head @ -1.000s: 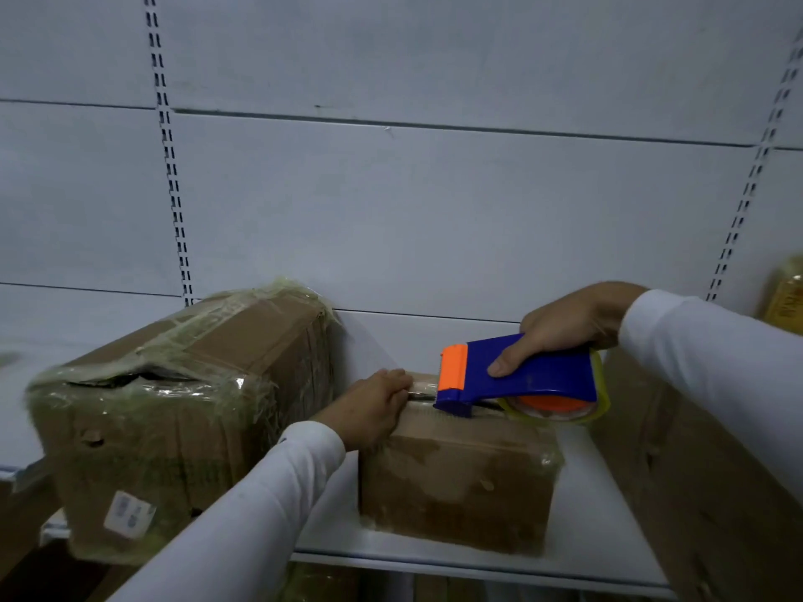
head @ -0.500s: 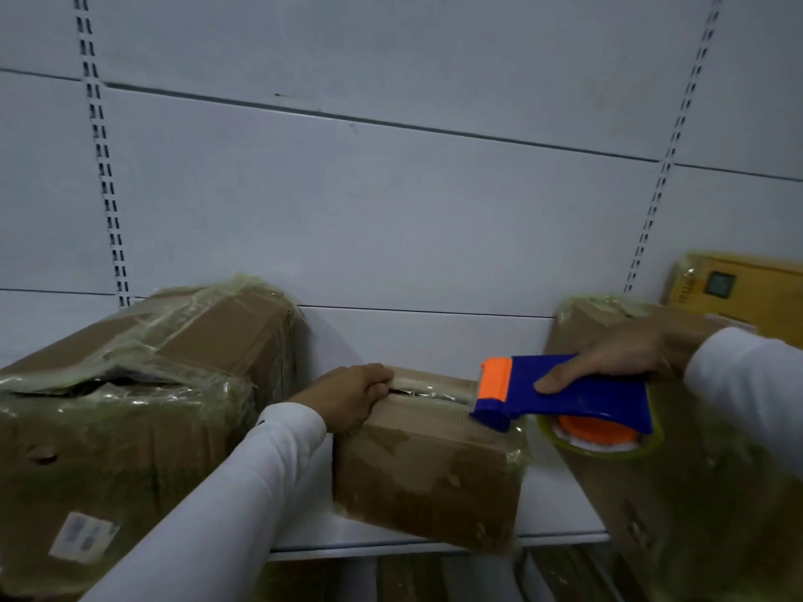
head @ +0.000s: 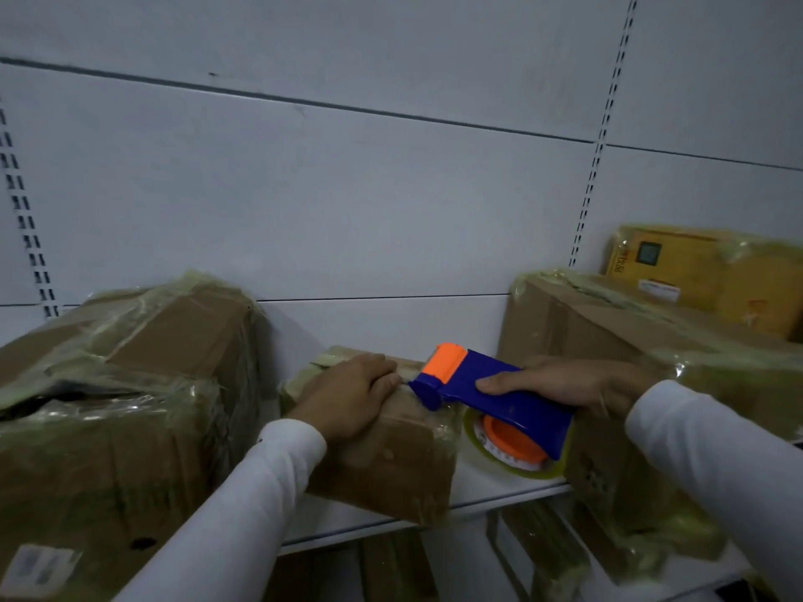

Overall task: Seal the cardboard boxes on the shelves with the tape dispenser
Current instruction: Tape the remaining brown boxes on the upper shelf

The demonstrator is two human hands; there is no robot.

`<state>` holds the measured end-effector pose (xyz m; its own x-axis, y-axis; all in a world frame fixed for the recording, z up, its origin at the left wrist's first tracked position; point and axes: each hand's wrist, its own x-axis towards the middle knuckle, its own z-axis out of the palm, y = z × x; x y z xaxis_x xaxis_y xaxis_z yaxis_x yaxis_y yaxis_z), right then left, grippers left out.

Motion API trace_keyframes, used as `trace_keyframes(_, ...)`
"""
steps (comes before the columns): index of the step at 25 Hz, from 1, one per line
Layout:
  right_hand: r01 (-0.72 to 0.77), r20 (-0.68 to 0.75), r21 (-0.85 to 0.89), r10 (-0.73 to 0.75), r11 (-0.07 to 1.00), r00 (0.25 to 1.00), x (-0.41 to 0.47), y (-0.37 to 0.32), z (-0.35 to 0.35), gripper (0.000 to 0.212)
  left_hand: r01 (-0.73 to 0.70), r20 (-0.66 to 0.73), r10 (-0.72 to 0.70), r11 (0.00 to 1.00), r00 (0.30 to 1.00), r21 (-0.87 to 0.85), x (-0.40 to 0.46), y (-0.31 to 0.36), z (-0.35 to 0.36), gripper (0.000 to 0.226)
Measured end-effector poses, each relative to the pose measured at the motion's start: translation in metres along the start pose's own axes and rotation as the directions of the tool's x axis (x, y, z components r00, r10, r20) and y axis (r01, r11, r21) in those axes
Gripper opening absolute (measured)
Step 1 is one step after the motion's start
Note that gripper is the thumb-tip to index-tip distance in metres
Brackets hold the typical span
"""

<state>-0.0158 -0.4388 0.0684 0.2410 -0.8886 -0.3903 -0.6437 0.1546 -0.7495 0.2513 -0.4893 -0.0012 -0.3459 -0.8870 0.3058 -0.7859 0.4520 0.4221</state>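
Note:
A small cardboard box (head: 391, 462) sits on the white shelf (head: 491, 488) at the centre. My left hand (head: 352, 393) lies on its top with fingers bent over the taped seam. My right hand (head: 565, 382) grips a blue tape dispenser (head: 499, 395) with an orange front roller and an orange-cored tape roll. The dispenser's front end touches the box's top right edge, just beside my left fingertips.
A large tape-wrapped cardboard box (head: 108, 419) stands at the left of the shelf. Another large wrapped box (head: 652, 375) stands at the right, with a yellow box (head: 695, 271) behind it. More boxes (head: 391, 567) lie on the level below.
The dispenser has moved left along the small box's top, back towards my left hand. The view has shifted, so more of the right-hand boxes shows.

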Motion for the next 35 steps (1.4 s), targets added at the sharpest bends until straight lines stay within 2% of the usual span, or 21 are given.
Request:
trace_keyframes(4, 0.041, 0.008, 0.030, -0.042, 0.999, 0.999, -0.006, 0.008, 0.008, 0.060, 0.017, 0.097, -0.018, 1.000, 0.995, 0.011, -0.001, -0.010, -0.010, 0.041)
trace_keyframes(8, 0.069, 0.039, 0.012, -0.069, 0.998, 0.997, -0.016, 0.008, 0.005, 0.071, 0.023, 0.103, -0.024, 1.000, 0.994, 0.008, -0.001, -0.011, -0.012, 0.040)
trace_keyframes(14, 0.082, 0.067, 0.056, -0.086, 0.995, 0.994, -0.018, 0.011, 0.005, 0.063, 0.019, 0.146, -0.024, 0.999, 0.989, 0.037, -0.001, -0.014, -0.014, 0.041)
trace_keyframes(19, 0.045, 0.094, 0.165, -0.061, 0.985, 0.994, -0.022, -0.018, -0.011, 0.044, 0.007, 0.147, -0.009, 1.000, 0.989, 0.015, 0.000, -0.016, -0.012, 0.040)
trace_keyframes(23, 0.044, 0.092, 0.082, -0.051, 0.996, 0.994, -0.023, -0.033, -0.018, 0.046, -0.009, 0.136, 0.009, 1.000, 0.991, -0.001, 0.001, -0.019, -0.011, 0.043)
trace_keyframes(29, 0.010, 0.092, -0.005, -0.009, 1.000, 0.996, -0.046, -0.004, -0.030, 0.050, -0.029, 0.148, 0.028, 1.000, 0.989, 0.007, 0.007, -0.024, -0.013, 0.044)
trace_keyframes(35, -0.011, 0.120, 0.115, -0.003, 0.993, 0.993, -0.040, 0.037, -0.002, 0.053, -0.023, 0.174, 0.023, 1.000, 0.984, -0.004, 0.014, -0.027, -0.017, 0.049)
